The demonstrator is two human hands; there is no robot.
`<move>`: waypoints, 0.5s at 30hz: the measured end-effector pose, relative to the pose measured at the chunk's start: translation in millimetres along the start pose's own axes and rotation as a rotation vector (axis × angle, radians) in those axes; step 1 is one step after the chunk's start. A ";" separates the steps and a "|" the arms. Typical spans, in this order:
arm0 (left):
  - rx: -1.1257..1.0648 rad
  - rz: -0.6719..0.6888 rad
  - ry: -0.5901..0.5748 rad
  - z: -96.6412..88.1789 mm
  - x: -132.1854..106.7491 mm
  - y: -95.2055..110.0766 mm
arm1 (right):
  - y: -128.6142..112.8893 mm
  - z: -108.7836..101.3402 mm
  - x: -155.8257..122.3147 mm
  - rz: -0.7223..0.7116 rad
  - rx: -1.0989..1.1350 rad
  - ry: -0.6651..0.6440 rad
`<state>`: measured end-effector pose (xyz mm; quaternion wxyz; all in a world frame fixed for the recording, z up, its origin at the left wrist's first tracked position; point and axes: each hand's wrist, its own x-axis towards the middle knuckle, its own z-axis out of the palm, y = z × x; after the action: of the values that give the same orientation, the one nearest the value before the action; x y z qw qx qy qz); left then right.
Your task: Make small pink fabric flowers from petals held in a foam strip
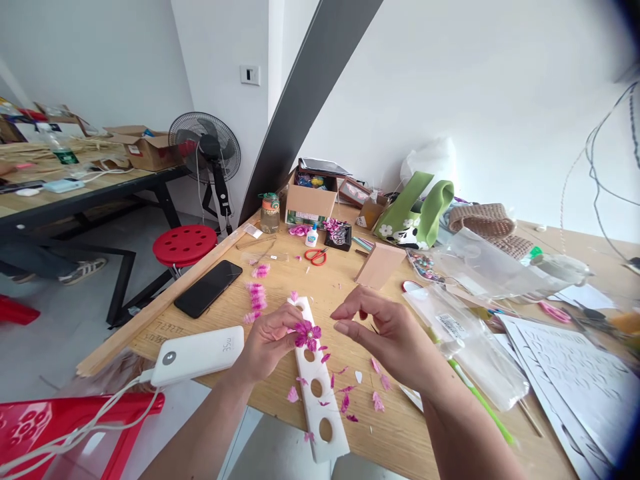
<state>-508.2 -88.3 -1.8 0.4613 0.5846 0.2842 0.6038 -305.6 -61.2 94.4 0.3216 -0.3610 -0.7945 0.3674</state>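
Note:
My left hand [273, 339] pinches a magenta flower [308, 335] with a pale bead-like centre. It is held over a white strip with round holes [320, 407], which lies near the table's front edge. To the right of the flower hovers my right hand [385, 333], thumb and forefinger a little apart, with no object visible between them. Loose magenta petals [345, 402] are scattered over and beside the strip. Pink fuzzy pieces [256, 297] lie behind my left hand.
Left of my hands are a black phone [209, 288] and a white power bank [199, 355] with cables. Farther back stand a glue bottle [311, 236], orange scissors [316, 257], a cardboard box [311, 200] and a green bag [413, 213]. Printed sheets [575, 387] lie at right.

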 end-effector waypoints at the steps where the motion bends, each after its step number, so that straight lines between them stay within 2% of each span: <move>1: -0.018 0.016 0.005 -1.2 0.0 -1.3 | 1.5 -0.1 -0.4 0.026 0.027 0.026; 4: -0.031 0.052 -0.004 -3.4 0.3 -1.3 | 7.3 4.9 -0.9 0.158 0.138 0.054; 7: -0.039 0.058 -0.035 -3.8 1.0 2.4 | 11.8 14.2 -0.9 0.279 0.307 -0.033; 10: -0.040 0.047 -0.064 -4.2 1.3 5.4 | 13.5 22.5 -1.0 0.327 0.450 -0.142; 15: -0.021 0.038 -0.082 -4.9 1.2 6.1 | 17.5 31.4 -0.4 0.422 0.684 -0.195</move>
<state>-514.2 -88.8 3.4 0.4669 0.6094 0.2476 0.5911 -323.9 -64.3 63.5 0.2640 -0.3520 -0.5618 0.7005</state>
